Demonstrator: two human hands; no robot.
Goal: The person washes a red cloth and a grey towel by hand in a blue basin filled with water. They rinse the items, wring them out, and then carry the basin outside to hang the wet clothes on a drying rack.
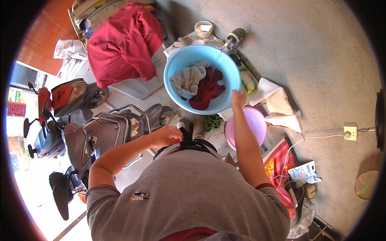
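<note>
A large light blue basin (173, 94) stands ahead of me, with a grey cloth (188, 82) and a dark red cloth (207, 90) lying bunched inside. My right hand (239, 98) is closed over the basin's near right rim. A metal tap (230, 43) sits above the far right rim, and a thin stream of water seems to fall from it into the basin. My left hand (167, 136) is held at my waist with its fingers curled, beside black straps (187, 135). Whatever it may hold is hidden.
A pink basin (257, 120) sits below my right forearm. Left of the blue basin, a red cloth (124, 44) covers something bulky. Several scooters (76, 140) stand at the left. A white cloth (275, 96) lies by the wall at the right, near a cable and a socket (350, 133).
</note>
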